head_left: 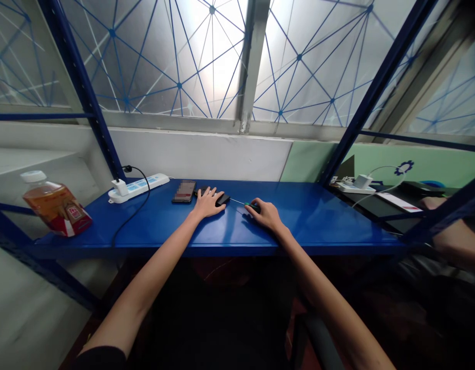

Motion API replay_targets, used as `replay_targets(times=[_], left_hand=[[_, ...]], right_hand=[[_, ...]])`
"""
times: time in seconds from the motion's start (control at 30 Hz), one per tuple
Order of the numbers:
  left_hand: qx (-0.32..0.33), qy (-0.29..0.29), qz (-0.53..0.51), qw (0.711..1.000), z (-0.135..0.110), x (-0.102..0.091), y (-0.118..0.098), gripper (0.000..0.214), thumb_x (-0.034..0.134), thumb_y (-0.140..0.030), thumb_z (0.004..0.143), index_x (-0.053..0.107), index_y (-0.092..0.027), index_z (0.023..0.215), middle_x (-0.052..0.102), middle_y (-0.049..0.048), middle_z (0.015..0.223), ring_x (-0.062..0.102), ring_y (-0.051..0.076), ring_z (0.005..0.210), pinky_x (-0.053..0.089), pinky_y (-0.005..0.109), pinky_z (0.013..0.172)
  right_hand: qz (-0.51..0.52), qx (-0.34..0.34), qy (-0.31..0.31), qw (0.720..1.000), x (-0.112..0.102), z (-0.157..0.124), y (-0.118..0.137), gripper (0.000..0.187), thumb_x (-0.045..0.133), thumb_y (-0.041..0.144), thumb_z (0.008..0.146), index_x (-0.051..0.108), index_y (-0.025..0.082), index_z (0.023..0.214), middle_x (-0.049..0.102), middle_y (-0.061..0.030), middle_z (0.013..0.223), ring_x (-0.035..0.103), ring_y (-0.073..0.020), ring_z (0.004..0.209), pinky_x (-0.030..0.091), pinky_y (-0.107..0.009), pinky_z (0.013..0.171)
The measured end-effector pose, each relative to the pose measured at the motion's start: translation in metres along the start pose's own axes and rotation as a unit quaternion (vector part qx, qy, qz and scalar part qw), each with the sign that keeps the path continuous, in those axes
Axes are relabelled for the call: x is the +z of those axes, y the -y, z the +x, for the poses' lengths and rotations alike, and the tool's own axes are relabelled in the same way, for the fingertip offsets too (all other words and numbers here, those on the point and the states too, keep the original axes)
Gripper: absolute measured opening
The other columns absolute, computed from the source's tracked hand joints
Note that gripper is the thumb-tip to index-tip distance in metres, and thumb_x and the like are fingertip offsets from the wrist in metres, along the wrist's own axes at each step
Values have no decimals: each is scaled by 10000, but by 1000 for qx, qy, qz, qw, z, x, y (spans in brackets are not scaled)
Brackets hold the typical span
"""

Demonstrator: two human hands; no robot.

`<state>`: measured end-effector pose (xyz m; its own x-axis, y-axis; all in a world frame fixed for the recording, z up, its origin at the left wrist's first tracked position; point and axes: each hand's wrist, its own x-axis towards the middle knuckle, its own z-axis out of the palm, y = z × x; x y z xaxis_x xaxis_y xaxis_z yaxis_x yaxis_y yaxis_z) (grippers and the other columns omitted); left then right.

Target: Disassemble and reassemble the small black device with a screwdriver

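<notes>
Head view: left hand (207, 203), fingers spread flat, pins a small black device (222, 199) mid-shelf (299, 221) beside a phone (184, 191). Right hand (265, 213), closed on a thin screwdriver (248, 205), points its tip at the device. Device: probably light, rigid, slippery; best steadied by its edges.

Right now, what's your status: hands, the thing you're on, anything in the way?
Left hand flat on small black device. Right hand gripping screwdriver, tip toward device. Phone beside left hand.
</notes>
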<state>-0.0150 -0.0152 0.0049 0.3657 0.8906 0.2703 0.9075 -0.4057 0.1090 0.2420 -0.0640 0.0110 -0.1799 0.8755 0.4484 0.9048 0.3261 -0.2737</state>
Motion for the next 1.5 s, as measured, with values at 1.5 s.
replay_targets(times=[1.5], left_hand=[[12, -7, 18, 1000, -3, 6, 0, 702, 329, -664, 924, 368, -289, 1516, 285, 97, 1598, 215, 374, 1470, 128, 663, 1142]], right_hand=[[-99, 10, 32, 994, 0, -1, 8, 355, 514, 532, 903, 591, 223, 1059, 714, -49, 809, 636, -214, 720, 253, -270, 575]])
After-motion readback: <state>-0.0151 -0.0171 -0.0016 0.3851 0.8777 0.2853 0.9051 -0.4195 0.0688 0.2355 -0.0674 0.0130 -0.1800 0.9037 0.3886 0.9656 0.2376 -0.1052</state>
